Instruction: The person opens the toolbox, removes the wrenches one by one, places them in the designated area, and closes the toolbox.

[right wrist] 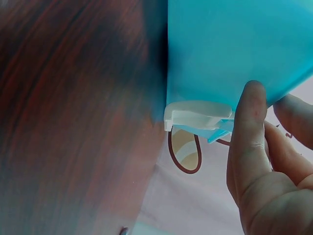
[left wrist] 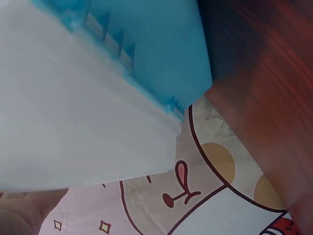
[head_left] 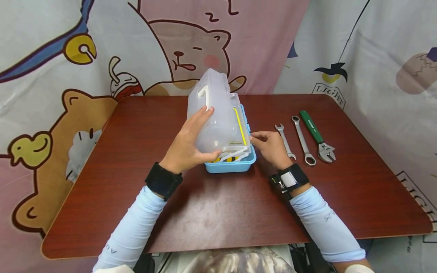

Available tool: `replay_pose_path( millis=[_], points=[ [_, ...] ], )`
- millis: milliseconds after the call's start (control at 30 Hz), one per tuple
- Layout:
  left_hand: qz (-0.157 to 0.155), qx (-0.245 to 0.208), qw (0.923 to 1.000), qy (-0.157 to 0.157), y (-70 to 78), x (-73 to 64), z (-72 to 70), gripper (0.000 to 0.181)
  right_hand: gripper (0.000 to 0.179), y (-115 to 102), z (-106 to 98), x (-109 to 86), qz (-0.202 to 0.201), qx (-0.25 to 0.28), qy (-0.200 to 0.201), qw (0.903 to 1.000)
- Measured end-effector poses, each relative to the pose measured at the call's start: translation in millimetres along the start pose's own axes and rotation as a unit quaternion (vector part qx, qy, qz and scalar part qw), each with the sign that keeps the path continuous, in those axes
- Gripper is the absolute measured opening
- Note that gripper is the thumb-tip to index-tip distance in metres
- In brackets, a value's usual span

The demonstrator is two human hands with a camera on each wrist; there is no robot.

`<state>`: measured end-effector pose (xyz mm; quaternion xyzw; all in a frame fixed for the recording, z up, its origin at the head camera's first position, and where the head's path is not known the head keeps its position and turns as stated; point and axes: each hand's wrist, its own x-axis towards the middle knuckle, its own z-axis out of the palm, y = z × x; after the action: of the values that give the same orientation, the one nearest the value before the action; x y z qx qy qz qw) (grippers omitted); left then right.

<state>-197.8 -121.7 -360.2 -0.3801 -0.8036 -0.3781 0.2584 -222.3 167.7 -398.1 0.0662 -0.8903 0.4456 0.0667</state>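
A toolbox with a light-blue base (head_left: 230, 167) stands mid-table, its cloudy clear lid (head_left: 213, 125) raised and leaning left. My left hand (head_left: 187, 142) rests on the lid's outside, fingers extended and thumb spread toward the front corner. A clear inner tray (head_left: 235, 96) shows under the lid, with a yellow L-shaped rod (head_left: 240, 127) by it. At the base's right side my right hand (head_left: 271, 146) pinches the rim between thumb and fingers. A white latch (right wrist: 198, 115) sits on the blue wall just beyond those fingers in the right wrist view.
Right of the toolbox lie a small wrench (head_left: 285, 140), a longer ratchet wrench (head_left: 303, 142) and a green-handled adjustable wrench (head_left: 317, 136). The dark red table (head_left: 143, 125) has rounded corners. A cartoon-printed cloth (head_left: 266, 45) hangs behind it.
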Motion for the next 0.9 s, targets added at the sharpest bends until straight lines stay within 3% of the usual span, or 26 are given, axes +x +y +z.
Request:
replay_pose_path(
  millis=[300, 567, 900],
  points=[
    [0.021, 0.014, 0.9997, 0.003, 0.8, 0.2, 11.9, 0.099, 0.028, 3, 0, 1.6, 0.009, 0.018, -0.003, 0.9998],
    [0.032, 0.046, 0.9983, -0.019, -1.6, -4.7, 18.6, 0.085, 0.024, 3, 4, 1.2, 0.019, 0.103, -0.035, 0.9939],
    [0.056, 0.061, 0.9964, -0.018, -2.2, -5.6, 21.2, 0.082, 0.025, 2, 5, 0.2, 0.015, 0.108, -0.035, 0.9935]
  ],
)
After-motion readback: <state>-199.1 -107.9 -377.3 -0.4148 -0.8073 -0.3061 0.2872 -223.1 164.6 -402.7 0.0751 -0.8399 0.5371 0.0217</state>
